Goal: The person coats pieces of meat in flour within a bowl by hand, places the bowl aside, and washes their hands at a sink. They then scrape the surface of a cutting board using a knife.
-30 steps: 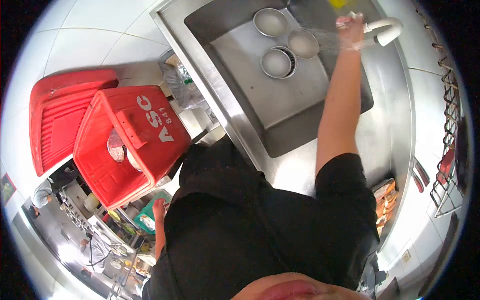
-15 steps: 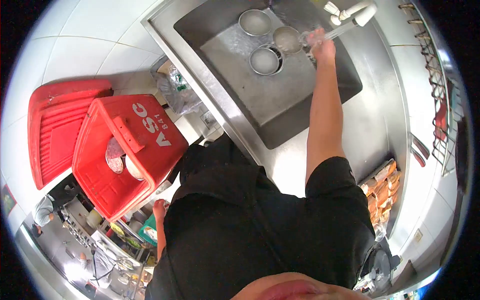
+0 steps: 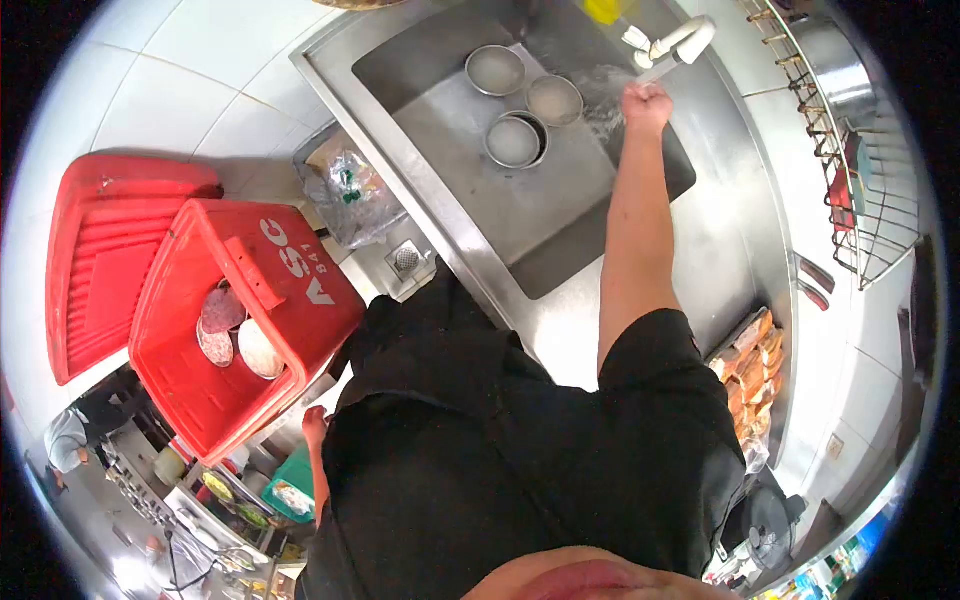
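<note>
My right hand (image 3: 648,106) is closed under the spout of the white faucet (image 3: 688,42), with water spraying around it; whether it holds anything is hidden. Left of it, round metal bowls or tins sit in the steel sink (image 3: 480,195): one near the back (image 3: 495,70), another to its right (image 3: 554,101), and one nearer me (image 3: 512,142) stacked on a darker one. My left hand (image 3: 315,425) hangs low beside my body, its fingers curled and nothing visible in them.
A red crate (image 3: 190,370) holding round, reddish and pale items stands left, beside a red lid (image 3: 110,270). Plastic waste fills a bin (image 3: 350,195) by the sink. Packed bread-like items (image 3: 755,375) lie right, below a wire rack (image 3: 890,215). A co-worker (image 3: 68,440) stands far left.
My right hand has moved from past the stream to beneath the spout and its fingers have curled closed. The view has shifted. My left hand stays low by my side.
</note>
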Available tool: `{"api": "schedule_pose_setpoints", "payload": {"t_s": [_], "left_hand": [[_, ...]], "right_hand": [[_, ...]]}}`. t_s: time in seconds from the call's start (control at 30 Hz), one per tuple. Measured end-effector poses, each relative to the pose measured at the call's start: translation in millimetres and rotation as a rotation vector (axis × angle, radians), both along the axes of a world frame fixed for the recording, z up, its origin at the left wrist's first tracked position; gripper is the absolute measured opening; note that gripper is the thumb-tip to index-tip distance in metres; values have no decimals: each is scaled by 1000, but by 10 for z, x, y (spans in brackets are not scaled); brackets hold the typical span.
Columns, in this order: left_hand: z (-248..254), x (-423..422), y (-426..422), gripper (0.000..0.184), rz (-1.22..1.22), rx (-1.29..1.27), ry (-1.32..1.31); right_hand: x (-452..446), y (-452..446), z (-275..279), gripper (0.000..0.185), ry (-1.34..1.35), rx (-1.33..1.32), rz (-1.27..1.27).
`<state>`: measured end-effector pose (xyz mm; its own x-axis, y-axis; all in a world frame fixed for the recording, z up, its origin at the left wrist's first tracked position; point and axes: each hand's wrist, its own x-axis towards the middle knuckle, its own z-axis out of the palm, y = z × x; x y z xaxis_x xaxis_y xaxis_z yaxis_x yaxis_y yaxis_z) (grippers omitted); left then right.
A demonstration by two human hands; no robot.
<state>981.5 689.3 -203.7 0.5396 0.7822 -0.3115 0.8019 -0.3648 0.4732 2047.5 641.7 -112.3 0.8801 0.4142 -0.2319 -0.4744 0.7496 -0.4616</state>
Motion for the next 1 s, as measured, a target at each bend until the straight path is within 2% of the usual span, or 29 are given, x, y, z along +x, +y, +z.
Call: {"api": "schedule_pose_setpoints", "payload": {"t_s": [0.03,0.1,0.13,0.17,0.23,0.3,0.33,0.4,0.43,0.5,0.53,0.6,0.7,0.73,0.8,0.83,0.9,0.93,0.97,1.0], "left_hand": [[5,16,-52,11,183,-128,-103],[91,167,-137,12,555,-381,-303],[221,311,-201,15,874,-512,-360],[147,298,-240,16,918,-515,-335],[95,203,-234,14,843,-536,-205],[101,223,-244,14,876,-534,-194],[104,233,-248,14,893,-533,-189],[94,124,-195,14,171,-27,18],[66,84,-171,14,-194,225,115],[138,208,-207,15,422,-161,-72],[186,262,-211,15,727,-356,-166],[203,282,-176,15,754,-374,-106],[125,277,-148,15,739,-362,-98],[109,246,-144,16,728,-350,-106],[115,200,-69,16,493,-248,-22],[108,202,-37,17,374,-201,19],[93,246,-18,17,407,-220,-30],[90,278,1,18,421,-229,-56],[47,214,4,18,434,-238,-81],[7,160,29,16,263,-173,-90]], "right_hand": [[50,-28,-38,15,13,46,21],[-24,-9,-22,16,6,-101,9],[-99,43,15,18,23,-93,-27],[-159,105,153,21,34,-79,-77],[-189,128,226,28,20,-15,-118],[-32,129,108,34,-33,85,-95],[71,75,-21,35,-116,212,34],[261,-93,-255,36,-285,461,294],[156,-46,-94,33,-226,345,166],[-274,152,435,27,-103,115,-87],[-255,132,409,24,-57,140,-119],[-156,70,302,18,30,191,-185],[49,-57,88,22,-163,144,43],[-99,19,265,21,-202,-67,65],[-688,282,926,18,-271,-494,112],[-646,260,888,16,-316,-564,143],[-434,197,807,14,-407,-707,204],[-390,137,806,16,-372,-767,205],[-322,118,751,17,-364,-737,191],[-257,125,694,19,-356,-708,176]]}}
